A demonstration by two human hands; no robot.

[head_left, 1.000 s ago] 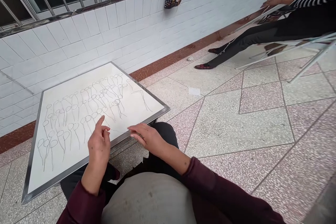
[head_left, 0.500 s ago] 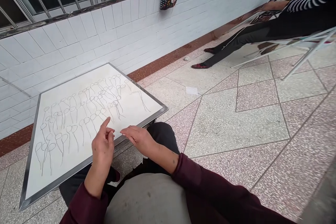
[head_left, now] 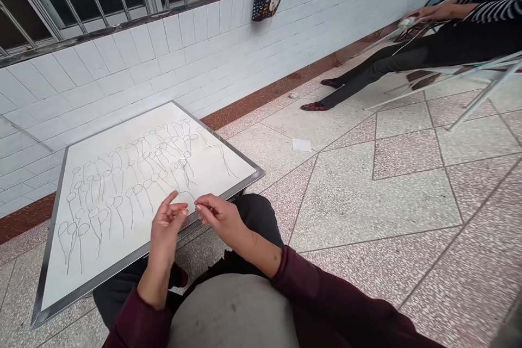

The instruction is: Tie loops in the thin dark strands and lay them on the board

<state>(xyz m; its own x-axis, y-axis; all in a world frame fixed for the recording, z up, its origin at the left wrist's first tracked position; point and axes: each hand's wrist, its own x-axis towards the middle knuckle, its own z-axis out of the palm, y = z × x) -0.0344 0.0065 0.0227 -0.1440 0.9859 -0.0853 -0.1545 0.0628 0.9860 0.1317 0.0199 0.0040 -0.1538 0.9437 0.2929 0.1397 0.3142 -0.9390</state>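
Note:
Over the near edge of a white table (head_left: 134,250), my left hand (head_left: 166,228) has thumb and forefinger pinched together, another finger raised; whatever is in the pinch is too small to make out. Close beside it, fingertips almost meeting, my right hand (head_left: 222,220) is closed in a pinch on a thin dark strand (head_left: 190,194), thread or fine wire, whose end sticks out toward the tabletop. Rows of similar looped strands (head_left: 115,202), each a small ring with two trailing tails, lie flat across the table. A bent strand (head_left: 222,153) without a ring is near the right corner.
The table has a metal rim (head_left: 101,281) and stands against a white tiled wall (head_left: 163,68). A small patterned bag (head_left: 267,2) hangs from the window bars. Another person (head_left: 432,43) sits at right, hands on a whitish bundle. A white paper (head_left: 302,145) lies on the floor.
My right fingers have curled from stretched out into a pinch, with a thin strand now showing. My left thumb and forefinger have come together. The view has shifted slightly.

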